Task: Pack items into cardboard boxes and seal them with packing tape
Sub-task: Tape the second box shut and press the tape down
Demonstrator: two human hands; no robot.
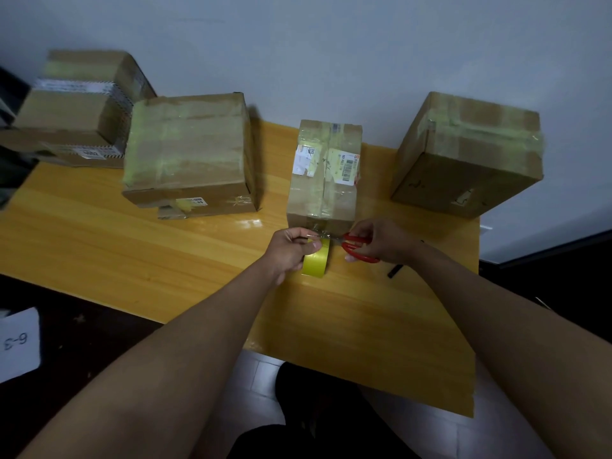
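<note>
here, on the yellow table (132,246) by a grey wall (331,54), left hand (291,250) grips tape roll (316,263), right hand (384,243) scissors (359,248).

Taped box (324,173); apparently yellow tape roll (316,261)

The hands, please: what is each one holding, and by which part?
Left hand grips the tape roll by its rim; right hand holds the scissors by their red handles.
</note>
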